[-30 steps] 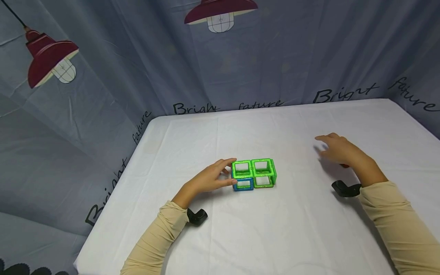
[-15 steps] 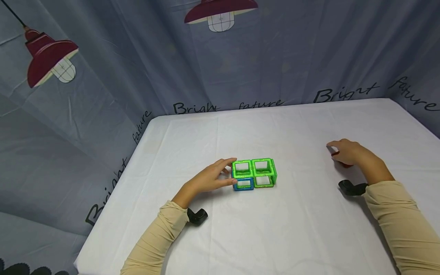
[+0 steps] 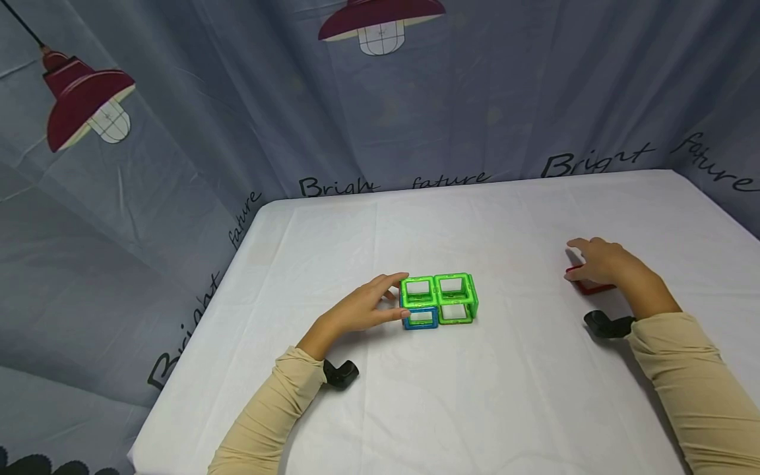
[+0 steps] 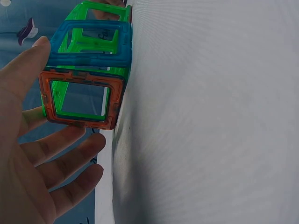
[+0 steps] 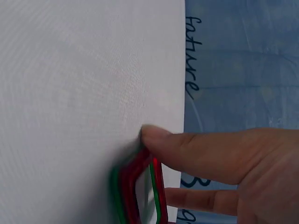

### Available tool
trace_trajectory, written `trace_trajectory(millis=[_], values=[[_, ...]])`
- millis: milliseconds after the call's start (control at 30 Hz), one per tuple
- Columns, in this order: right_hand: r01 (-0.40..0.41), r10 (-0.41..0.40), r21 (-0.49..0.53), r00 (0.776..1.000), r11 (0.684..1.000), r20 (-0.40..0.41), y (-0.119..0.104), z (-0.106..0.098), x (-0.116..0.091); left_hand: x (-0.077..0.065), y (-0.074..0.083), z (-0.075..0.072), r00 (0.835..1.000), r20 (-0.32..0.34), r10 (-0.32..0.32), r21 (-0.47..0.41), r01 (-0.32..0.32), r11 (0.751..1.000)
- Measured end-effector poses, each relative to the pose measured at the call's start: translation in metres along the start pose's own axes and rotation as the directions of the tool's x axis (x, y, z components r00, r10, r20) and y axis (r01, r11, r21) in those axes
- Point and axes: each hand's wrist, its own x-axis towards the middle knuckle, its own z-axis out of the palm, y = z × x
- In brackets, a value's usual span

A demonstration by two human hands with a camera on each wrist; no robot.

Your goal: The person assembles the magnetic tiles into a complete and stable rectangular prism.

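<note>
My left hand (image 3: 365,307) holds a box-like block of see-through magnetic tiles (image 3: 437,295) at its left end, thumb on the near side and fingers on the far side. The block is mostly green. In the left wrist view a blue tile (image 4: 88,59) and an orange-red tile (image 4: 74,75) face me, the thumb at the blue one's edge. Far to the right, my right hand (image 3: 605,260) is over a red magnetic tile (image 3: 594,289). The right wrist view shows the thumb on the corner of that tile, a green edge (image 5: 115,186) under it, and a finger at its far side.
A white cloth (image 3: 475,396) covers the table. A grey-blue curtain (image 3: 475,99) printed with lamps and lettering hangs behind it and along the left. Black camera mounts (image 3: 604,326) stick out at both wrists.
My right hand has moved right and back toward me over the red tile, and its thumb has shifted so more of the tile shows. The left hand and block have stayed put.
</note>
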Motion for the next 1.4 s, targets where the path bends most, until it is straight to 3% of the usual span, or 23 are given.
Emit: trace_trajectory(millis=[167,400,633,1167,1400], values=[[0.046,-0.046,0.031,0.999,0.998,-0.003,-0.005,0.000,-0.001,0.001,-0.001,0.001,1.000,0.000,0.005,0.003,-0.005,1.000],[0.045,-0.056,0.157,0.996,0.987,0.069,-0.012,-0.002,-0.003,0.002,-0.002,0.001,1.000,-0.005,0.003,0.004,-0.003,1.000],[0.103,-0.116,0.156,0.990,0.982,0.078,-0.022,-0.006,-0.007,0.001,-0.002,0.001,1.000,0.002,-0.005,0.001,0.005,1.000],[0.305,-0.301,0.046,0.950,0.951,-0.083,-0.087,-0.026,-0.047,0.001,-0.001,0.000,1.000,0.002,0.002,0.006,-0.002,1.000],[0.335,-0.329,0.036,0.937,0.942,-0.118,-0.108,-0.025,-0.064,0.000,-0.001,0.000,1.000,-0.001,0.008,0.008,-0.008,1.000]])
